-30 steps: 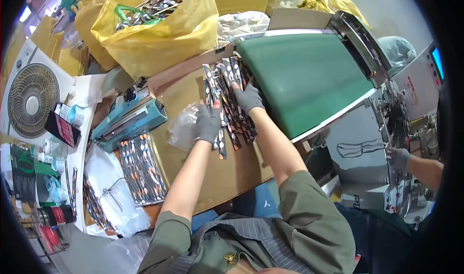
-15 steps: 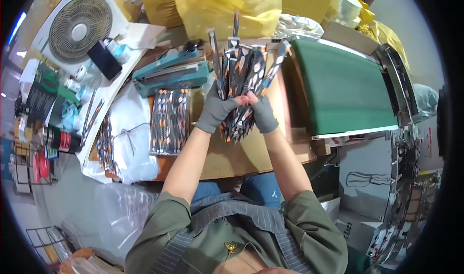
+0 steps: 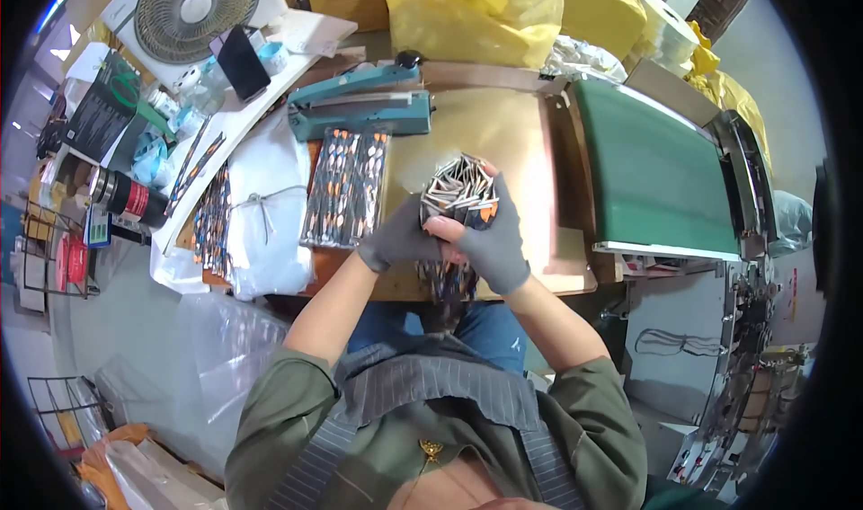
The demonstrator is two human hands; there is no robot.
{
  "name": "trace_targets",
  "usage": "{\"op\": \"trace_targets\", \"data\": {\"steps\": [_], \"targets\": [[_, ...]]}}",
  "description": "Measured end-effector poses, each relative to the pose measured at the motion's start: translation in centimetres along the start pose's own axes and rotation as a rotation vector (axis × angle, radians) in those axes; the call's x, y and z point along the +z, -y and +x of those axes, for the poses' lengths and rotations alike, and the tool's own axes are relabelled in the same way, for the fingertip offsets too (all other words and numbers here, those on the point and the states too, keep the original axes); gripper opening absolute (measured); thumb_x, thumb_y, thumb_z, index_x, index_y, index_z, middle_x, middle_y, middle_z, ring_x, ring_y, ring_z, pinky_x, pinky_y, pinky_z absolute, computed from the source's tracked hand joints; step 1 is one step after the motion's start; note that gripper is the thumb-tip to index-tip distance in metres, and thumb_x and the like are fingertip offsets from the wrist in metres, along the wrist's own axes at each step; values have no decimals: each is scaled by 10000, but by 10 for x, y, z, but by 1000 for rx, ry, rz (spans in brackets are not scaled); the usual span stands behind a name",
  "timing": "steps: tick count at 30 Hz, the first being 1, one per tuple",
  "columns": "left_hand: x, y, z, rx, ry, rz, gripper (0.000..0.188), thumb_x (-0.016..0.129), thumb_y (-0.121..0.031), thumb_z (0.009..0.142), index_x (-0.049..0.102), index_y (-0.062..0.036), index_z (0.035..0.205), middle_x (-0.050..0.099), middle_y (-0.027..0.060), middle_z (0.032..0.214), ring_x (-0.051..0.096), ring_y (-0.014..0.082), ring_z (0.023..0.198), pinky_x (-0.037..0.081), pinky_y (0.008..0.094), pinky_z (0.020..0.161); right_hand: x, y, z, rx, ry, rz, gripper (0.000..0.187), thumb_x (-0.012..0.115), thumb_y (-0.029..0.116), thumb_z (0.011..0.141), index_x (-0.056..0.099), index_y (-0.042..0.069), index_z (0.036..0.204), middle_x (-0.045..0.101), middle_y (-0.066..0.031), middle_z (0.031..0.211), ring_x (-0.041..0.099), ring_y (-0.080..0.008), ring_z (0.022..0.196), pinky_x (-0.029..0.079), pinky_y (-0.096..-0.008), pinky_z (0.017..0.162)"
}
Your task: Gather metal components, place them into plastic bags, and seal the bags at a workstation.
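Between my two hands is a thick bundle of slim packets, black with orange and white markings. Its pale cut ends face up towards me, and its lower part hangs towards the table's near edge. My left hand, in a grey fingerless glove, wraps the bundle's left side. My right hand, gloved the same way, closes round the right side, its thumb across the front. To the left lies a flat clear pack of similar packets, below a teal hand sealer.
White plastic bags tied with a cord and loose packets lie at the left. A green conveyor belt stands right of the brown worktop. Behind is a yellow sack; a fan, phone and flask are far left.
Both hands have drawn the bundle nearer to me and tipped it, so its ends now face up instead of its long sides showing. The view has shifted too.
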State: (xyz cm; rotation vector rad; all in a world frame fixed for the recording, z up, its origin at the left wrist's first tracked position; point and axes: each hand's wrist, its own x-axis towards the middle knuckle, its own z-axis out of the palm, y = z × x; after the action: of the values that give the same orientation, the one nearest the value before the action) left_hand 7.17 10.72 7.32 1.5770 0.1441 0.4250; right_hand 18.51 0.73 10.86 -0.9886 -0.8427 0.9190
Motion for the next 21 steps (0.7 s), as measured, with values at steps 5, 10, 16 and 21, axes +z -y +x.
{"op": "trace_targets", "data": {"steps": [5,10,16,21], "targets": [[42,38,-58,-356,58,-1090,652,773,-275,679,480,-40,1212,573,57,1056,569,167,988,487,300,839,-13,2,18,309,507,-140,530,685,214,747,535,-10,1204,589,-101,1118,547,-180,1033,432,-293,878],[14,36,-76,-234,-373,-18,486,561,-455,868,520,-48,1130,601,71,990,575,160,940,461,315,865,-29,-29,-4,402,506,193,470,612,215,772,555,-18,1175,642,-104,878,607,-203,873,465,-302,810],[52,-75,-54,240,-208,758,451,574,-141,882,454,-7,1295,656,54,827,610,103,730,498,252,695,-27,-85,-5,58,336,-100,487,459,385,918,477,27,1248,588,-120,1070,581,-199,983,478,-330,856],[56,-18,-90,231,-709,330,157,593,-170,866,581,-13,873,602,58,702,538,112,618,422,273,567,5,-24,-65,427,132,703,718,388,598,879,381,36,1326,553,-153,1169,572,-255,1045,490,-411,884]]}}
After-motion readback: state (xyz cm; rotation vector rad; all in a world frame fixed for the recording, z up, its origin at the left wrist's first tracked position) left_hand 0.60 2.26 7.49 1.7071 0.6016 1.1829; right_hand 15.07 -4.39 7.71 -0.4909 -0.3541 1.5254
